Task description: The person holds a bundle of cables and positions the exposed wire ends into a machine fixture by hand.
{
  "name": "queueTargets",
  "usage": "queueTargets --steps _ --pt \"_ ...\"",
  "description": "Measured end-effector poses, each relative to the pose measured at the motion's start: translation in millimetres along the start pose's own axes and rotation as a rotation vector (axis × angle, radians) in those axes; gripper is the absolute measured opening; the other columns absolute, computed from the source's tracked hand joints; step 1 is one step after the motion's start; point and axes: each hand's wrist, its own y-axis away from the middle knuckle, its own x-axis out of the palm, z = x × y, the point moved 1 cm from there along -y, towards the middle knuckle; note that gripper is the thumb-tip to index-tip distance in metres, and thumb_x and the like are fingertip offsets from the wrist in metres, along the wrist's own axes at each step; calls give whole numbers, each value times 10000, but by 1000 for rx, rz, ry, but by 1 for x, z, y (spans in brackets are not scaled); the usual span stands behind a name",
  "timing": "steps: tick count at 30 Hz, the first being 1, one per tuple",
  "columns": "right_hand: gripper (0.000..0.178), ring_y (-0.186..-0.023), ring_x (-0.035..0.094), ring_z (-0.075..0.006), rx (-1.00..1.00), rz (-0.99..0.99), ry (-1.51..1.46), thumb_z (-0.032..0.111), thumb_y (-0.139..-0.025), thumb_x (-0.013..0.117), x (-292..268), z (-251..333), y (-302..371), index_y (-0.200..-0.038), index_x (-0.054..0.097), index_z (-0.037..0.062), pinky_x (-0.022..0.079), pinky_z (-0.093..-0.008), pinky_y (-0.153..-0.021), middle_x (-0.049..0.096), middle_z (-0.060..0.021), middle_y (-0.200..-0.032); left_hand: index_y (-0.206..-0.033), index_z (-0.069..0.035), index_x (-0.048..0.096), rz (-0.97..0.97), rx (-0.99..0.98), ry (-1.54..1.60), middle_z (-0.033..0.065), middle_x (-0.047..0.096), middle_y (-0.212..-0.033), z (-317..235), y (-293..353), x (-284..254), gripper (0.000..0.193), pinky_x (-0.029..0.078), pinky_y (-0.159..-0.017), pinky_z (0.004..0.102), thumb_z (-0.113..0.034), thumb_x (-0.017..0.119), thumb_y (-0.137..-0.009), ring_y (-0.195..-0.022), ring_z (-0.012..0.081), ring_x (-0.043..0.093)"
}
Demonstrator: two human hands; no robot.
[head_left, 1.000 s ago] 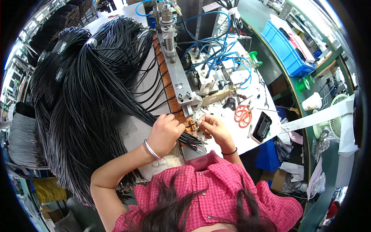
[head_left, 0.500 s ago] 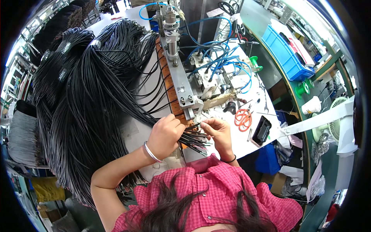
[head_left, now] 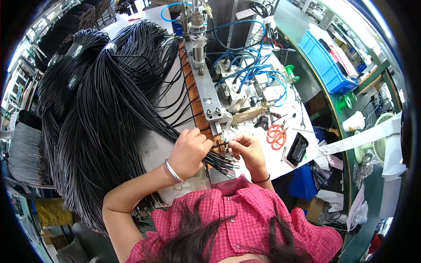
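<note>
Black cables (head_left: 87, 131) heap left on the tabletop (head_left: 162, 151), probably for reach; left hand's (head_left: 189, 151) grip wraps a bunch (head_left: 165, 128), likely keeping ends (head_left: 226, 166) together; orange strip (head_left: 192, 94) between; right hand's (head_left: 245, 150) grip seemingly pinches one cable (head_left: 220, 145) by its end, presumably to separate it.

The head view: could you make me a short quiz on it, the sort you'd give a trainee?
1. Which of the two hands is closed around a bunch of black cables?
2. True or false: the blue bin is to the right of the machine.
3. Fill in the colour: the right hand has a ____ band at its wrist.

Key:
1. The left hand.
2. True.
3. Black.
</note>
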Motion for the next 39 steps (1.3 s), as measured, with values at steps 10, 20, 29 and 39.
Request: queueTargets --steps 10,20,29,39 --pt "100 -522 483 -28 -50 -86 458 81 -827 637 -1 -3 -3 -771 581 21 360 -174 -450 574 5 -652 -697 -51 514 -1 86 -24 82 498 -698 5 5 5 128 385 -680 357 -9 577 -593 -753 258 490" --pt "138 -466 422 -21 115 54 193 168 -887 568 -9 -12 -11 -833 560 42 320 -162 -420 535 30 -613 -707 -46 519 36 1 -39 79 519 -687 3 4 4 157 381 -679 362 -27 593 -571 -734 256 500" --pt "41 -474 422 -23 19 -125 362 75 -849 599 0 -4 -8 -853 578 40 334 -168 -419 533 31 -625 -744 -59 554 60 0 -98 68 519 -670 7 4 6 192 384 -656 368 -21 597 -561 -734 261 507" --pt "103 -569 487 -9 -61 -116 191 95 -822 650 7 -5 0 -893 646 20 362 -154 -479 610 22 -701 -766 -34 561 -29 8 19 92 527 -691 4 2 2 196 393 -629 360 -6 581 -573 -726 267 508"
